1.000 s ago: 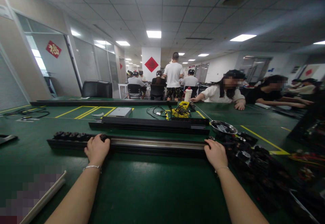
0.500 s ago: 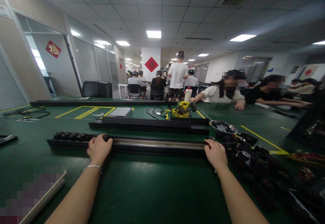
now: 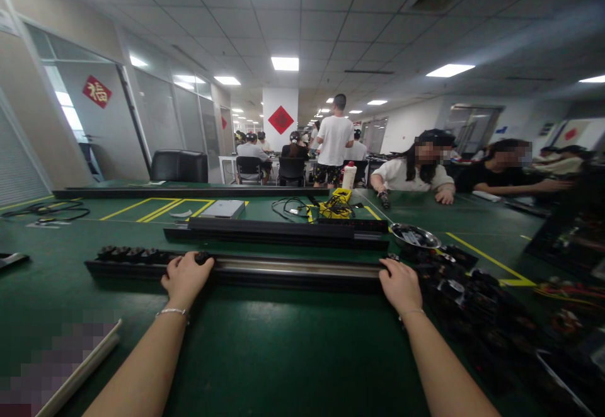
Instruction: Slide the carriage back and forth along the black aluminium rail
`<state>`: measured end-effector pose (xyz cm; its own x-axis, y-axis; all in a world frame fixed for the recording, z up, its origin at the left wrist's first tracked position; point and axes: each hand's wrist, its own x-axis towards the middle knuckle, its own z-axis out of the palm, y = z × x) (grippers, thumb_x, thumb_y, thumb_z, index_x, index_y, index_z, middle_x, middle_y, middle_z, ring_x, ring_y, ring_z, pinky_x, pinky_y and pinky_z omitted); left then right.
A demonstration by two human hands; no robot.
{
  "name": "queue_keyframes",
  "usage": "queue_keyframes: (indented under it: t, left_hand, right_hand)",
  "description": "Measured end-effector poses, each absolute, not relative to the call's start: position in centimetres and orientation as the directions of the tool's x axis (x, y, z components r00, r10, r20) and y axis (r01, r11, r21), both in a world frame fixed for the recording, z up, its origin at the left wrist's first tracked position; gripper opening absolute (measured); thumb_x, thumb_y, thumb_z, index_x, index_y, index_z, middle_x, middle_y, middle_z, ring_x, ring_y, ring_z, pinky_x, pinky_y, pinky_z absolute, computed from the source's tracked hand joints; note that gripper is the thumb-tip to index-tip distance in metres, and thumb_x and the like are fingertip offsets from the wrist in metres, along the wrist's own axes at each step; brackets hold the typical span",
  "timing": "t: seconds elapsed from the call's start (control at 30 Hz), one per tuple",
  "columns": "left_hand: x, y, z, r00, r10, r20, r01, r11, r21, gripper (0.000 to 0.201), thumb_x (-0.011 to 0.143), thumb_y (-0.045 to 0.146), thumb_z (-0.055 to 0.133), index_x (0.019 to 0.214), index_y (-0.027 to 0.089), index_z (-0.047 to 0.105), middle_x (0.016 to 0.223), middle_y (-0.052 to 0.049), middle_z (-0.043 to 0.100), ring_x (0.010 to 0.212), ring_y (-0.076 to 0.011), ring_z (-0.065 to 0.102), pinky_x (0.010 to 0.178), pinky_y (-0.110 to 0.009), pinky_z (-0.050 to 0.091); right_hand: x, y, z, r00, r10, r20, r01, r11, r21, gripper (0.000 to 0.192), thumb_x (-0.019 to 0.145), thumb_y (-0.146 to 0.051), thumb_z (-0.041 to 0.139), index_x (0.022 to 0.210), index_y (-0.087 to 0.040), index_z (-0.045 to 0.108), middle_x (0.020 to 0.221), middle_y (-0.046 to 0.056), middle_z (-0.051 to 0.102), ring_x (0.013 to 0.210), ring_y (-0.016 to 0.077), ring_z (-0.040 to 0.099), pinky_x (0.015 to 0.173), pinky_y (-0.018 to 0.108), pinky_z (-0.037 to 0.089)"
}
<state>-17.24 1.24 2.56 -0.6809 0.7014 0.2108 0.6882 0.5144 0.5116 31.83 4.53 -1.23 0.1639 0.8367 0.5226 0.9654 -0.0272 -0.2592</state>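
So the left hand (image 3: 186, 278) has its fingers curled over a small black block (image 3: 203, 257) on a long black-and-silver metal rail (image 3: 293, 269), which runs under it to the right hand (image 3: 401, 283), fingers on that end, can't tell if gripping. Chunky black blocks (image 3: 130, 253) line up left of the left hand, and way beyond it a red diamond sign (image 3: 97, 91) reads 福 in gold.

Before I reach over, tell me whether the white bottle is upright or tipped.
Upright: the white bottle stands with its red cap uppermost.
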Motion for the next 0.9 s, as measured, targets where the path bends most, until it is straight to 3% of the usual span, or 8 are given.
queue_keyframes:
  t: [0.2, 0.4, 0.9]
  left_hand:
    - [-17.2, 1.0, 2.5, -0.652, 0.723, 0.229, 0.716, 0.489, 0.497, 0.063, 0.075, 0.057, 0.038, 0.127, 0.022, 0.044, 0.131, -0.015, 0.045, 0.13, -0.0322, 0.026, 0.098, -0.058, 0.027]
    - [-17.4, 1.0, 2.0, -0.629, 0.734, 0.255, 0.741, 0.468, 0.482, 0.064, 0.076, 0.057, 0.037, 0.127, 0.021, 0.047, 0.147, -0.012, 0.028, 0.135, -0.0325, 0.016, 0.101, -0.059, 0.024]
    - [-18.6, 1.4, 1.5, -0.569, 0.793, 0.216, 0.797, 0.469, 0.381, 0.068, 0.076, 0.066, 0.029, 0.131, 0.029, 0.044, 0.149, -0.003, 0.028, 0.137, -0.0327, 0.013, 0.102, -0.063, 0.018]
  right_hand:
    - [31.5, 4.1, -0.8, 0.177, 0.844, 0.506, 0.959, -0.033, -0.28, 0.044, 0.077, -0.027, 0.034, 0.108, -0.018, 0.064, 0.118, 0.006, 0.06, 0.115, 0.022, 0.045, 0.1, 0.036, 0.03]
    - [31.7, 4.3, -1.0, 0.171, 0.841, 0.513, 0.96, -0.025, -0.279, 0.044, 0.077, -0.027, 0.034, 0.108, -0.019, 0.064, 0.117, 0.006, 0.061, 0.115, 0.0225, 0.046, 0.099, 0.037, 0.03]
    - [31.6, 4.4, -1.4, 0.173, 0.815, 0.553, 0.956, -0.004, -0.294, 0.042, 0.077, -0.027, 0.036, 0.105, -0.018, 0.065, 0.115, 0.006, 0.062, 0.114, 0.0215, 0.046, 0.098, 0.037, 0.031]
